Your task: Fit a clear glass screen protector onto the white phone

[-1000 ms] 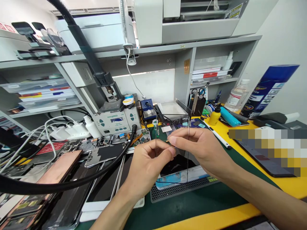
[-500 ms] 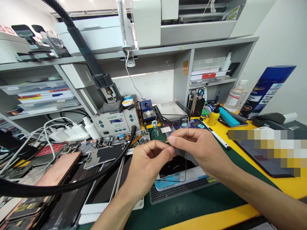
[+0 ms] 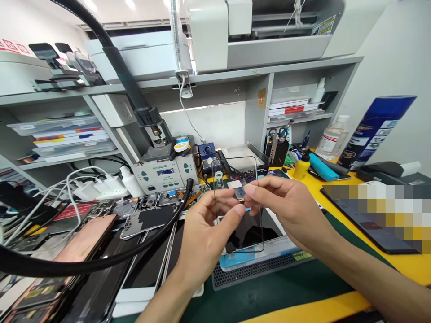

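Observation:
A clear rectangular panel with a thin dark border (image 3: 235, 252) is upright between my hands. My left hand (image 3: 208, 226) is curled at its left side, thumb in front and fingers behind, apparently gripping it; the exact contact is unclear. My right hand (image 3: 289, 202) pinches a small clear strip (image 3: 239, 193) with a gold-coloured end near my left thumb tip. Behind and below the panel, a device with a black glossy screen (image 3: 249, 231) lies on a light blue block (image 3: 239, 259).
A black hose (image 3: 134, 253) arcs across the left side, above stacked phones and screens. A hot-air station (image 3: 164, 172) stands behind. At the right are a yellow bottle (image 3: 301, 167), a blue spray can (image 3: 373, 134) and a dark tablet (image 3: 357, 224). A green mat (image 3: 269, 291) covers the front.
The view has shifted slightly. My left thumb and index finger have moved apart. More of the clear strip shows at my right fingertips, and the panel has turned slightly.

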`<state>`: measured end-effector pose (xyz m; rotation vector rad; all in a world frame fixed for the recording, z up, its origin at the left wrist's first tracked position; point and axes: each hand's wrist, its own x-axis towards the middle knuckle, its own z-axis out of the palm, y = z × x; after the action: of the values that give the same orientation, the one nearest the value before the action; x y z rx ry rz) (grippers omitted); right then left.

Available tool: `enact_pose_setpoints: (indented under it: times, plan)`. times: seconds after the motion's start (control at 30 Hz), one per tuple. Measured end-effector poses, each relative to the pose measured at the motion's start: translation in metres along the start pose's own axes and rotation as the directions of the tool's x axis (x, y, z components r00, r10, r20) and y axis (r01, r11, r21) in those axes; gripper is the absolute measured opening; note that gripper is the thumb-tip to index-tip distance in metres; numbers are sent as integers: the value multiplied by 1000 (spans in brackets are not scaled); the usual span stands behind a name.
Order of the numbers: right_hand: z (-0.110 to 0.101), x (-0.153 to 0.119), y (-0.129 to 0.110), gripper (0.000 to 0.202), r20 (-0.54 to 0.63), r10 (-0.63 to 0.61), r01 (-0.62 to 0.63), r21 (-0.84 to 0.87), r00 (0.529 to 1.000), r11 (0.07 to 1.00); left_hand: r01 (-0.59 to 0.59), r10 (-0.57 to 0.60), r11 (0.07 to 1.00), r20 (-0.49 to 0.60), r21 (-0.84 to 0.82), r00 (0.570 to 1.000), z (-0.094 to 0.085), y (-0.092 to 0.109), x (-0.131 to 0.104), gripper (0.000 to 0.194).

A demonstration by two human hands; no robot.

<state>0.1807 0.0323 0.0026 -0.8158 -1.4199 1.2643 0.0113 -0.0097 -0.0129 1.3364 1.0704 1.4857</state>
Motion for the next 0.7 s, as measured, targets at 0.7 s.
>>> enact_pose_setpoints:
  times: [0.7]
  plan:
    - [-1,0,-3,28,-7,19,-19,-48,1000,999,-66,61,997,-94,-50,994,-6,-2,3,19]
